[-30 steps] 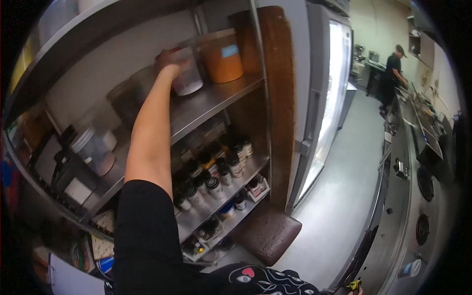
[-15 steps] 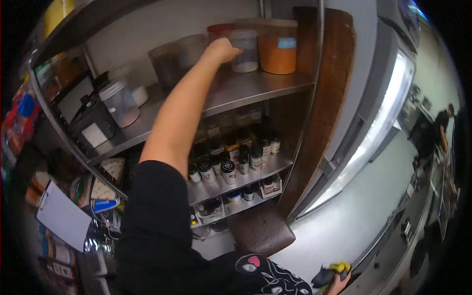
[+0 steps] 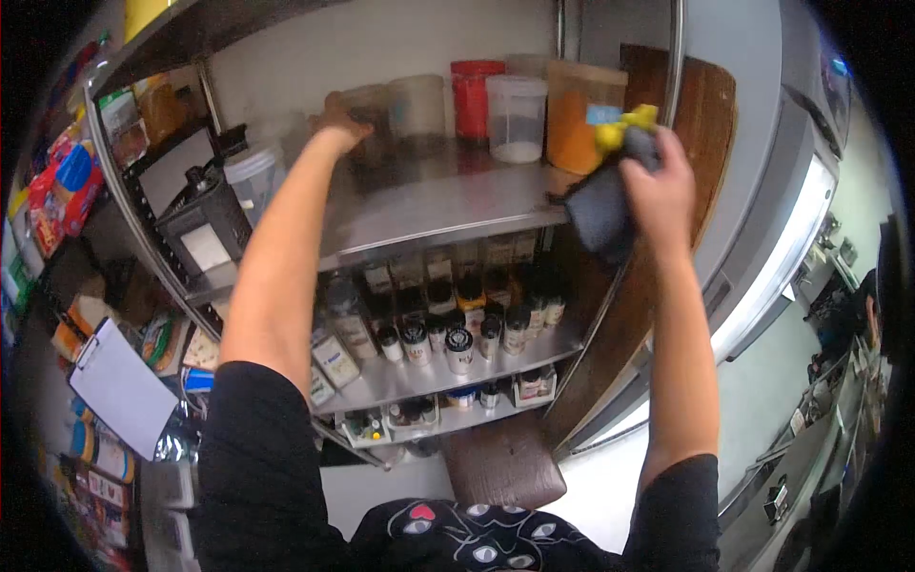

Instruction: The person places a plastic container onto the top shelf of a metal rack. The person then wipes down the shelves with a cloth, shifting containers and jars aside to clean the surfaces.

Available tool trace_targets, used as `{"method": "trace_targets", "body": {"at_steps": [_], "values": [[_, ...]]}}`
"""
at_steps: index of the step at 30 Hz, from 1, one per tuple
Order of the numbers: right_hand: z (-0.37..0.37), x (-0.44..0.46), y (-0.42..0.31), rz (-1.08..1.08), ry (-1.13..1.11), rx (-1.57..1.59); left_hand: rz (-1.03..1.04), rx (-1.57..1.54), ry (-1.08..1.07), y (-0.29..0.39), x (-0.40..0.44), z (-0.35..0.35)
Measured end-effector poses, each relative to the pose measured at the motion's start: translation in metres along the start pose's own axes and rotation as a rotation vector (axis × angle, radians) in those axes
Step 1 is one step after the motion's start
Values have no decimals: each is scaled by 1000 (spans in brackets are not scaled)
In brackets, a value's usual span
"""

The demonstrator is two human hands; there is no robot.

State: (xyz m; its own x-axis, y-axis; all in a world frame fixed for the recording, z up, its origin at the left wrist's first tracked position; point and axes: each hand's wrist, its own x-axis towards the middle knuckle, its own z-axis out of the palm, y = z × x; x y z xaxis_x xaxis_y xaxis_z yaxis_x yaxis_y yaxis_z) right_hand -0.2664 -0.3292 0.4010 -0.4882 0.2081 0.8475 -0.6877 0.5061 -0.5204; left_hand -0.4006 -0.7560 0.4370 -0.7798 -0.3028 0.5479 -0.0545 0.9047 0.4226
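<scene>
My left hand (image 3: 341, 126) reaches over the left part of the steel shelf (image 3: 419, 205), blurred, with its thumb apart from the fingers. It is beside a dark see-through tub (image 3: 367, 110); whether it touches the tub I cannot tell. My right hand (image 3: 664, 191) is closed on a dark grey cloth (image 3: 605, 205) with a bright yellow piece (image 3: 624, 126) bunched at its top. This bundle hangs at the shelf's right front edge, partly covering a large tub of orange powder (image 3: 572, 114). A clear tub with white contents (image 3: 517, 119) and a red-lidded tub (image 3: 477, 100) stand between the hands.
Several spice jars (image 3: 459, 351) line the shelf below. A black dispenser (image 3: 205, 224) and a white-lidded tub (image 3: 253, 181) stand left. A brown cushioned seat (image 3: 505, 462) is below, and a clipboard (image 3: 124, 386) is at lower left. A metal post (image 3: 675, 48) bounds the right.
My left hand has left the clear tub and shifted left along the shelf. My right hand has risen from the lower right, bringing the grey and yellow bundle up to the shelf.
</scene>
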Motion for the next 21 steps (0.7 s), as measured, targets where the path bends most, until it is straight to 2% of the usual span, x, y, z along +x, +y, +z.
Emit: {"method": "trace_targets", "body": {"at_steps": [1,2,4,6,7,8,9,10,11,13,15,18,21], "values": [[28,10,12,6,-93,-80,69,137,100,-9,14,16],[56,16,26,10,-180,-159,19,35,56,0,2,8],[102,12,56,21,-532,-386,121,-130,129,-20,29,30],[109,-3,26,143,-777,-601,50,-56,93,0,20,13],[109,-2,29,152,-809,-624,16,-16,68,11,11,0],[113,-1,28,164,-855,-581,86,18,35,8,8,-10],[114,2,26,192,-883,-568,179,22,-5,-1,11,-16],[116,-1,22,177,-841,-588,179,-79,70,4,11,-10],[110,2,5,262,-935,-618,185,-180,146,10,13,-2],[104,-1,-7,279,-917,-684,369,-279,14,-27,72,37],[108,-3,12,246,-857,-637,542,-354,-64,-44,117,83],[103,-5,23,291,-804,-598,394,-447,-28,-35,100,64],[107,-10,18,288,-799,-591,319,-175,88,-65,131,71]]}}
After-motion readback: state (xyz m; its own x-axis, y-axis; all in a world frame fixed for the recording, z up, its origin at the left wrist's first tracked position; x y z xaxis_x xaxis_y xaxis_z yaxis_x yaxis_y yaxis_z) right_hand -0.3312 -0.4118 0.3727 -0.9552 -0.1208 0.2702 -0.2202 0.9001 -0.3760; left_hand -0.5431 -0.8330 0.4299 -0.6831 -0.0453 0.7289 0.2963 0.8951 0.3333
